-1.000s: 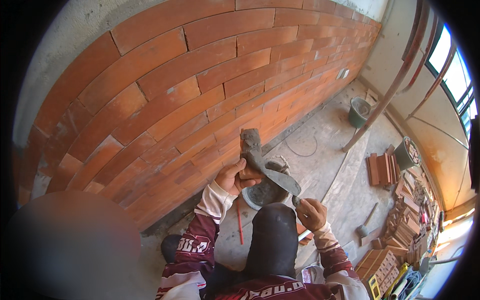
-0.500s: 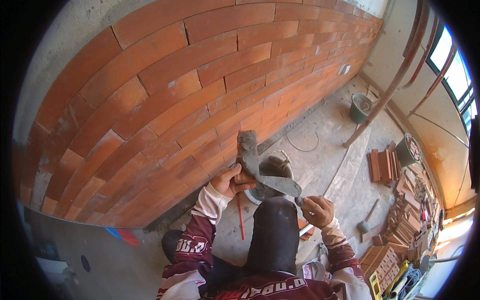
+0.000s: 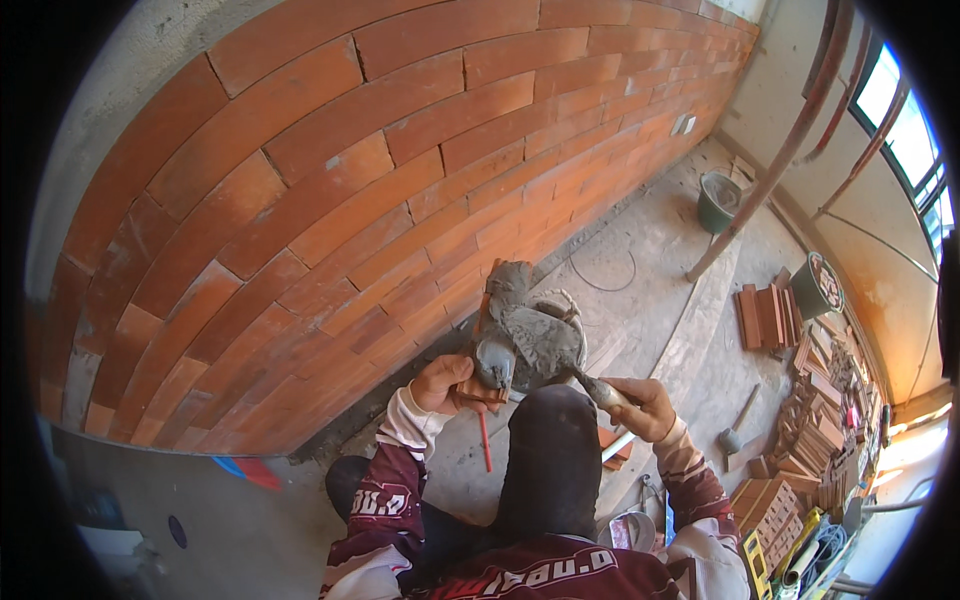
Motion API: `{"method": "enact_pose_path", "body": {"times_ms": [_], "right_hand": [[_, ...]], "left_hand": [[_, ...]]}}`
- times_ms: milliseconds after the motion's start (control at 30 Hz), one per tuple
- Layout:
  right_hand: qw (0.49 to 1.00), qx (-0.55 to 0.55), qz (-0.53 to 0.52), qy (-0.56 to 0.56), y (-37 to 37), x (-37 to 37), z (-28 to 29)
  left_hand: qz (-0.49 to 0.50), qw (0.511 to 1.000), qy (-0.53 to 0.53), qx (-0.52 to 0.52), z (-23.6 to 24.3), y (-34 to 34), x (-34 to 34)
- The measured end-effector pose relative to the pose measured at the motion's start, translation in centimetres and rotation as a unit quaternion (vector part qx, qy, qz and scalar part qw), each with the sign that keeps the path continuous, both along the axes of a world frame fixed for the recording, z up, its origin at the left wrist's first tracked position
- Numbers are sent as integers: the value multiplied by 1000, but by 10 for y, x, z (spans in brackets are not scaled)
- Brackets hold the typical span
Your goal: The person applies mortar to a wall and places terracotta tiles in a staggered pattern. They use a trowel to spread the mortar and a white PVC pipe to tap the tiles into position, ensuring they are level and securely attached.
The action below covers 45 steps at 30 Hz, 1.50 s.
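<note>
Head view: the left hand [image 3: 440, 383] clasps a flat red clay brick slip [image 3: 489, 330] smeared with grey mortar, held upright before the red brick-faced wall [image 3: 330, 190]. The right hand [image 3: 645, 405] clenches the handle of a mortar-coated steel trowel [image 3: 540, 345], its blade touching the slip, above a grey bucket [image 3: 565, 305].

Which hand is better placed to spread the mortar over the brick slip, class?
Probably the right hand: it grips the trowel, whose blade lies on the mortared brick slip. The left hand supports that slip.
</note>
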State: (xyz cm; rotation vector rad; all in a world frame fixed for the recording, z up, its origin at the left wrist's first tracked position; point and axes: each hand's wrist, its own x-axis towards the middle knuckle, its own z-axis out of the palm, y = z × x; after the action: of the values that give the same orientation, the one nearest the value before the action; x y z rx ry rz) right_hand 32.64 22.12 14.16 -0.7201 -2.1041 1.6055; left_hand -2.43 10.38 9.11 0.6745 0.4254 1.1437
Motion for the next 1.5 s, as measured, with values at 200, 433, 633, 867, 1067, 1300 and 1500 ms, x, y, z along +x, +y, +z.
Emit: {"method": "enact_pose_path", "body": {"times_ms": [200, 433, 633, 867, 1067, 1300, 1500], "right_hand": [[961, -275, 24, -2, 25, 8, -1], [966, -117, -50, -225, 51, -5, 8], [918, 57, 4, -391, 81, -57, -79], [946, 296, -23, -127, 81, -114, -110], [979, 168, 119, 2, 5, -144, 1], [953, 207, -74, 207, -79, -158, 4], [895, -57, -184, 402, -107, -182, -12]], "left_hand": [[4, 996, 79, -45, 11, -12, -1], [31, 989, 137, -51, 12, -35, -12], [77, 976, 192, -63, 15, -54, -7], [116, 978, 165, -47, 24, -74, 0], [165, 980, 113, -16, 43, -74, 6], [343, 928, 136, 46, 57, -49, 43], [424, 891, 148, 63, 75, -30, 76]]}}
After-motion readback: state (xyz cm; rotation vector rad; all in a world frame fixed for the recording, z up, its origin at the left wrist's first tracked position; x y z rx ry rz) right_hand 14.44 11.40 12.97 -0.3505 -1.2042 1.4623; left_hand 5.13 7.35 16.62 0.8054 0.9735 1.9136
